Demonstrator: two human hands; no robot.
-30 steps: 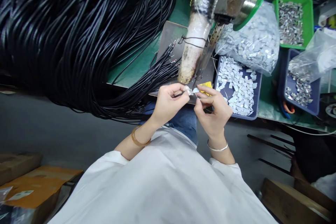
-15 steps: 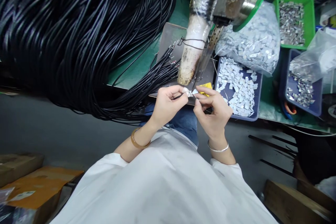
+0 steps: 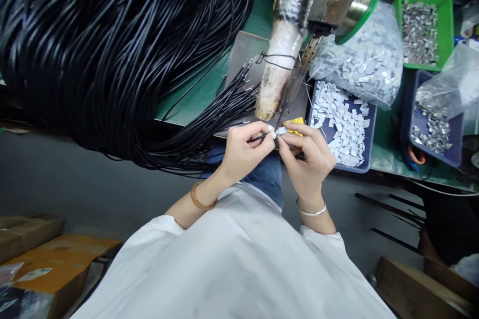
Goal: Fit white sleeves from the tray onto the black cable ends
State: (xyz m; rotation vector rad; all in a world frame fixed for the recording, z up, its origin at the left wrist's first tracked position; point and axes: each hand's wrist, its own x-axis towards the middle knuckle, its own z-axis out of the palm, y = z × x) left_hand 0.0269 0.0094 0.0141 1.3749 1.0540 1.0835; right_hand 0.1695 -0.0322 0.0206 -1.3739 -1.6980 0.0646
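Observation:
My left hand (image 3: 244,153) is closed in a pinch on a thin black cable (image 3: 259,137), with something white at its fingertips. Facing it, my right hand (image 3: 310,158) pinches a small flat silvery-white piece (image 3: 282,130) between thumb and fingers. The cable's end and the piece meet or nearly meet between the two hands; whether they touch is too small to tell. Just above my hands hangs the stained white tip of a wrapped tube (image 3: 270,94). A yellow item (image 3: 295,123) lies behind my right fingers, partly hidden.
A big heap of black cables (image 3: 123,50) covers the left. To the right stand a blue tray (image 3: 368,147) of small white pieces, a full plastic bag (image 3: 370,60), a green bin (image 3: 445,35) and another blue bin (image 3: 454,144). A green-rimmed spool (image 3: 374,10) hangs overhead.
My right fingers have closed further around the small piece, which is now turned more level. More of the black cable shows at my left fingers. The whole view has shifted slightly.

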